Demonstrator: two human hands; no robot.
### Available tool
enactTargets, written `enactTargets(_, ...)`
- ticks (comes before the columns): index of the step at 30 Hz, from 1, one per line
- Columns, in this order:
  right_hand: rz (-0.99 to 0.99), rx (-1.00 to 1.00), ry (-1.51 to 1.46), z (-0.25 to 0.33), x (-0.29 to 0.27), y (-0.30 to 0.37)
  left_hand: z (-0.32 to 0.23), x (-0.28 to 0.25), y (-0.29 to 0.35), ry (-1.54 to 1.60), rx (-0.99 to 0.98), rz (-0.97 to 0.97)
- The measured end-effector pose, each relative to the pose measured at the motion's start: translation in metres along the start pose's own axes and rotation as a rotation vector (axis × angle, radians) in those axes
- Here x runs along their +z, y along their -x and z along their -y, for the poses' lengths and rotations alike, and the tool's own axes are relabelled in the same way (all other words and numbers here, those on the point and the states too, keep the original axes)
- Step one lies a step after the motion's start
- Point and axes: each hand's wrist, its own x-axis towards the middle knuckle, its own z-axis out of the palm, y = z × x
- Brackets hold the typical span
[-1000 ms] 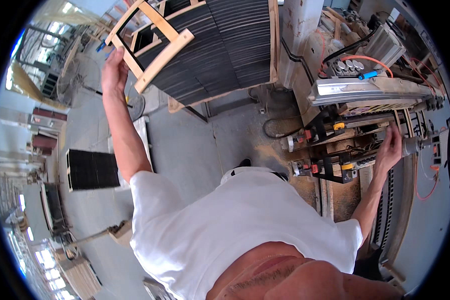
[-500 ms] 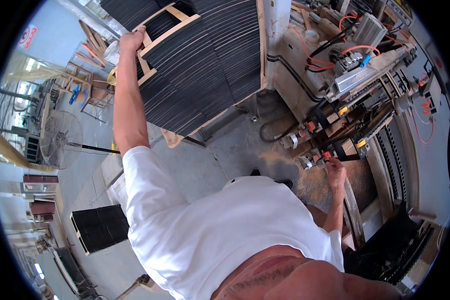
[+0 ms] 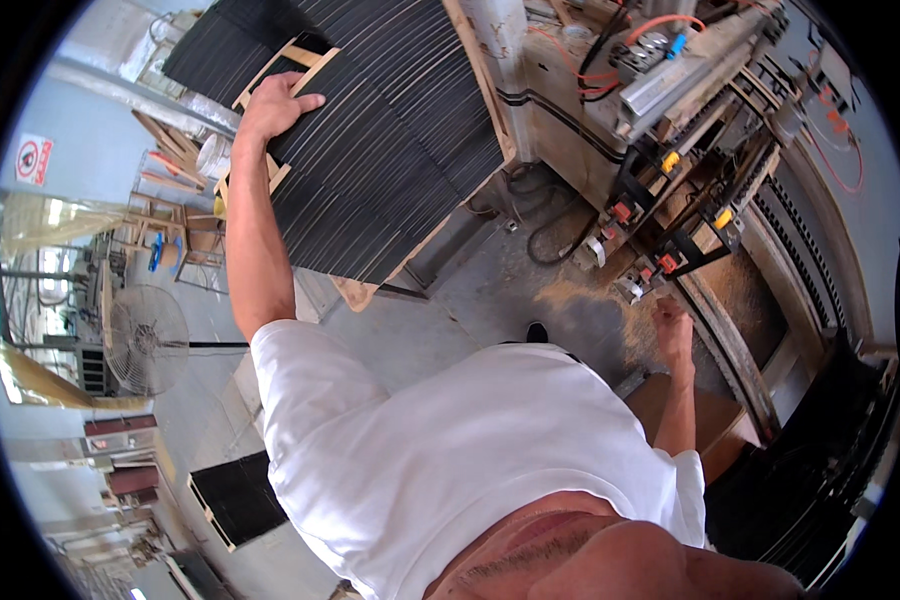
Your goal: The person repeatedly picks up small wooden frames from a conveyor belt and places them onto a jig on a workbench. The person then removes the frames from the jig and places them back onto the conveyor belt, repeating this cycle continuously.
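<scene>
My left hand (image 3: pixel 277 108) reaches far forward and lies over a pale wooden frame (image 3: pixel 315 72) on the tall stack of black-edged panels (image 3: pixel 380 150). Its thumb stretches out to the right, away from the fingers, onto the stack. The hand covers part of the frame. On the other side, my right hand (image 3: pixel 673 325) is held low with its fingers curled, just short of the machine's red and white fittings (image 3: pixel 660 268). A small gap shows between hand and fittings. Whether anything lies inside those fingers is hidden.
The long machine (image 3: pixel 700 170) with metal rails fills the right side, and sawdust (image 3: pixel 610 310) lies below it. A cardboard box (image 3: pixel 705 415) stands under my right forearm. To the left are a standing fan (image 3: pixel 145 340) and a low black stack (image 3: pixel 240 500). A pillar (image 3: pixel 495 30) rises behind the panels.
My left hand has shifted right from the frame's left side, and its thumb now sticks out. My right hand has come away from the red and white fitting. The whole view has turned slightly.
</scene>
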Motion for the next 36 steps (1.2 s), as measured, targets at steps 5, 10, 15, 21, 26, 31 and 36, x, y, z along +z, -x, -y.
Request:
enactTargets(5,-0.057,0.051,0.013,-0.037,-0.023,0.041,-0.007,-0.004,-0.012,-0.015,0.102,0.069)
enactTargets(10,-0.305,-0.062,0.103,0.002,-0.125,0.089,-0.06,0.009,0.025,-0.005,0.242,-0.598)
enactTargets(15,-0.78,-0.236,0.545,0.09,-0.255,0.166,-0.182,0.121,0.085,0.653,0.465,-0.666)
enactTargets(21,-1.09,0.123,1.133,0.124,-0.364,0.269,-0.302,0.295,0.134,1.073,0.371,0.109)
enactTargets(26,-1.02,0.813,1.015,0.103,-0.397,0.332,-0.361,0.407,0.112,1.16,0.285,0.558)
enactTargets(31,-1.004,0.717,0.756,0.068,-0.415,0.361,-0.434,0.469,0.043,1.254,0.108,0.749)
enactTargets(36,-1.146,0.739,0.59,0.085,-0.409,0.334,-0.515,0.516,-0.05,1.387,-0.066,0.795)
